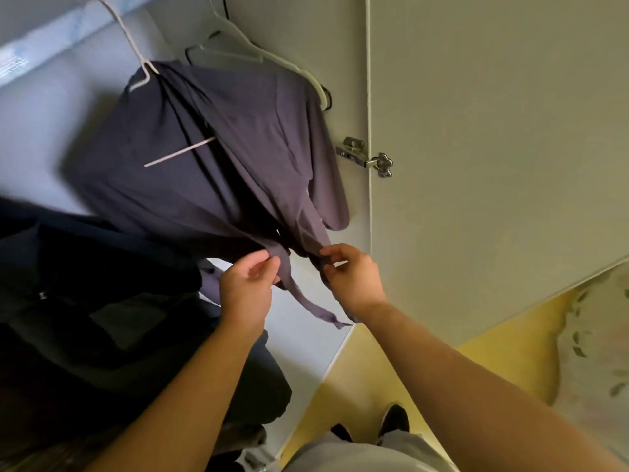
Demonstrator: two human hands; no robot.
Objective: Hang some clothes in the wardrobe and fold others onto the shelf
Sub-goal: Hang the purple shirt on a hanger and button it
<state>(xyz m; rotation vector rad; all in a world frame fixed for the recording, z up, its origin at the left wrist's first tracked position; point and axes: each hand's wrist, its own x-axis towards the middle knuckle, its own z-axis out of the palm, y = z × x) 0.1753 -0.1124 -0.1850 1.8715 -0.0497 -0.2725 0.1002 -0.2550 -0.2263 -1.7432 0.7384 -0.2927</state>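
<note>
A purple-grey garment (218, 158) hangs inside the wardrobe on a white hanger (143, 68). Its lower edge is gathered toward me, and two thin fabric ties (308, 304) dangle from it. My left hand (246, 284) pinches the hem on the left side. My right hand (350, 274) pinches the fabric just to the right, at the base of the ties. Both hands are close together below the garment.
Dark clothes (102, 318) hang at the left of the wardrobe. Another white hanger (272, 59) sits behind the garment. The open wardrobe door (493, 165) with its metal hinge (367, 158) stands at right. Yellow floor (374, 386) and my feet are below.
</note>
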